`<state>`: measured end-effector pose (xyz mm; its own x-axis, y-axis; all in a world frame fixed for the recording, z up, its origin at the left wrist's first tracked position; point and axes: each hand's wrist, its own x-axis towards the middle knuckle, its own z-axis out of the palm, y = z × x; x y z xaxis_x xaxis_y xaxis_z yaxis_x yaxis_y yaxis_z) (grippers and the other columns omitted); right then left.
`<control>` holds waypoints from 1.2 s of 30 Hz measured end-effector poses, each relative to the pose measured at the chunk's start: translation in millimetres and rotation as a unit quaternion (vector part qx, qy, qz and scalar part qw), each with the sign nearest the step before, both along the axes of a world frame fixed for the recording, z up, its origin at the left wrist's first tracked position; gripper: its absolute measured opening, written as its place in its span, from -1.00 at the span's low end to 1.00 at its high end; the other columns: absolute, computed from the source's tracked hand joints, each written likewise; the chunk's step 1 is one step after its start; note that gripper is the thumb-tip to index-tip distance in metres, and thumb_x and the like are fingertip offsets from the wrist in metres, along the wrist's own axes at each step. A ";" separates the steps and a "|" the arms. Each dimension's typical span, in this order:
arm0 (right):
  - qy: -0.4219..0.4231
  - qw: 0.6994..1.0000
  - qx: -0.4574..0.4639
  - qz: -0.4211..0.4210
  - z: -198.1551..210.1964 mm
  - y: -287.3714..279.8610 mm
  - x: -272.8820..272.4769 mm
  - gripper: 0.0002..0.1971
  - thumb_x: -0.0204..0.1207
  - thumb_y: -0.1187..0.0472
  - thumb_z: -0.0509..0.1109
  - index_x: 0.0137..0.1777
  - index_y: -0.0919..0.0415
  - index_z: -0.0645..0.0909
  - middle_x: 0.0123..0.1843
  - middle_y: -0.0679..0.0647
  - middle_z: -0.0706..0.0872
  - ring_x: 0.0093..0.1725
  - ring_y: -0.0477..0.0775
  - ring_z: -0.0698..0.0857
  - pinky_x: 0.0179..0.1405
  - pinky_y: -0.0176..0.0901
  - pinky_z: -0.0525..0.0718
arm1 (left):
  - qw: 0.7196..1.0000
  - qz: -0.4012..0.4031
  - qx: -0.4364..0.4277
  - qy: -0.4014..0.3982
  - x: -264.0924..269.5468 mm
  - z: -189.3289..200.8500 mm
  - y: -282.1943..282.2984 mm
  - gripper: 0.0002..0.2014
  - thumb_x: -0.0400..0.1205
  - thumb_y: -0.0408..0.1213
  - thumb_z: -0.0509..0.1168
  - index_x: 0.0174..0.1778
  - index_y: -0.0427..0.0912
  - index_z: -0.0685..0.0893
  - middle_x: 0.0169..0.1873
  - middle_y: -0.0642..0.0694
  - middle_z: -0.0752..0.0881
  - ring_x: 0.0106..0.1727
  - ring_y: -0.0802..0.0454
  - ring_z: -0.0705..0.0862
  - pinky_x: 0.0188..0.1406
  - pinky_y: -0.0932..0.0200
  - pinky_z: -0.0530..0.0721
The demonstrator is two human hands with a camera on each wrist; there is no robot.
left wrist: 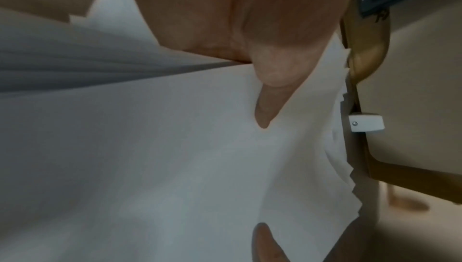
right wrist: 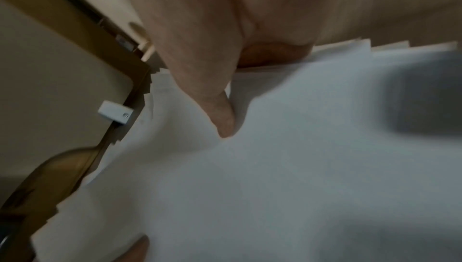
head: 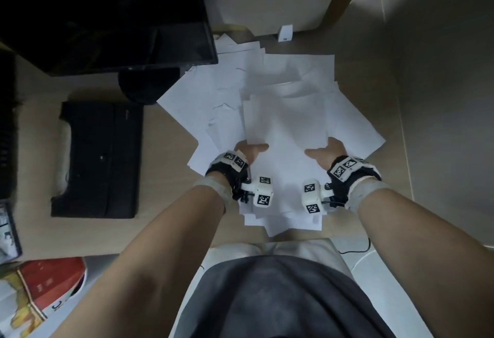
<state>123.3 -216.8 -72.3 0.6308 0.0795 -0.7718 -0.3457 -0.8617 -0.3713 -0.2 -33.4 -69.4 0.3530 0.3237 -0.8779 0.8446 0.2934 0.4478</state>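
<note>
The loose heap of plain white paper sheets (head: 286, 123) lies fanned out on the pale wooden desk top (head: 165, 204). It spreads away beyond both sets of fingertips and back under the wrists. The left hand (head: 250, 149) grasps the top bundle at one side edge and the right hand (head: 326, 149) at the opposite edge, each with its thumb laid on top. The other fingers are hidden beneath the sheets, so the hold reads as a pinch from both sides.

To square the bundle well, I judge the hands should draw inward together with light thumbs, so the sheets can slide into line. Then they should lift the bundle and tap one edge on the desk. Squeezing hard would likely crease the top sheet, which shows a bulge ahead of the thumbs.

Only the head view shows the whole spread. It also shows the black flat-screen monitor (head: 107, 16) and the flat black rectangular case (head: 99, 161), both off the left hand's outer side. The left wrist view adds the left thumb (left wrist: 270, 80) denting the top sheet, with stepped sheet edges past its tip. The blurred right wrist view shows the right thumb (right wrist: 222, 116) pressing likewise. Both wrist views catch the small white plastic block (left wrist: 366, 123) beyond the fingertips.
</note>
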 end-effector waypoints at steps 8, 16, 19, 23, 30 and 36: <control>-0.091 0.986 -0.010 0.139 -1.0 60.0 -47.9 -0.58 0.49 0.09 0.40 0.32 0.21 0.51 0.21 0.20 0.64 0.21 0.28 0.61 0.01 -0.02 0.58 | 0.985 -0.002 0.097 0.141 -73.1 -86.9 38.1 -0.21 0.13 0.41 0.34 0.28 0.16 0.58 0.45 0.15 0.49 0.43 0.04 0.44 0.50 -0.01 0.39; -0.046 0.974 -0.122 0.183 -2.8 68.3 -37.9 -0.31 0.41 -0.02 0.51 0.47 0.25 0.38 0.52 0.23 0.21 0.42 0.36 0.39 0.29 0.12 0.49 | 0.990 0.076 0.103 0.056 -54.1 -17.4 23.2 -0.35 0.47 -0.05 0.45 0.47 -0.19 0.51 0.37 -0.15 0.63 0.36 -0.18 0.59 0.44 -0.02 0.51; -0.010 0.990 -0.066 0.120 -6.4 67.8 -26.4 -0.24 0.43 0.05 0.51 0.57 0.24 0.27 0.49 0.23 0.30 0.30 0.35 0.57 0.08 0.00 0.61 | 0.991 0.096 0.090 0.038 -43.4 -19.6 16.1 -0.52 0.60 -0.25 0.40 0.43 -0.28 0.53 0.32 -0.20 0.65 0.33 -0.18 0.60 0.29 0.14 0.50; -0.008 0.987 -0.076 0.138 -4.1 61.7 -9.8 -0.21 0.34 -0.08 0.49 0.54 0.14 0.31 0.39 0.17 0.54 0.42 0.33 0.40 0.33 0.20 0.49 | 0.990 0.098 0.092 0.034 -34.9 -15.2 11.8 -0.53 0.62 -0.25 0.37 0.45 -0.28 0.52 0.32 -0.20 0.65 0.35 -0.18 0.60 0.19 0.19 0.47; 0.053 0.997 0.024 0.042 2.2 43.9 5.5 -0.07 0.33 0.00 0.60 0.60 0.29 0.21 0.49 0.23 0.51 0.38 0.28 0.58 0.25 -0.05 0.58 | 0.982 0.142 0.122 0.006 -15.0 4.9 5.3 -0.61 0.58 -0.41 0.39 0.35 -0.31 0.61 0.13 -0.21 0.70 0.12 -0.10 0.65 0.10 0.11 0.56; 0.100 0.991 0.069 -0.054 8.3 24.8 2.3 -0.01 0.49 0.12 0.53 0.64 0.41 -0.11 0.61 0.29 0.33 0.51 0.27 0.43 0.32 -0.10 0.42 | 0.981 0.059 0.183 -0.012 14.9 23.8 10.6 -0.60 0.50 -0.39 0.45 0.25 -0.33 0.62 0.12 -0.27 0.72 0.08 -0.17 0.68 0.04 0.04 0.61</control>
<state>125.6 -192.0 -64.1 0.4767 0.1332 -0.8689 -0.5110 -0.7623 -0.3972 14.7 -22.8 -45.6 0.3129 0.6556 -0.6873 0.8030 0.2039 0.5600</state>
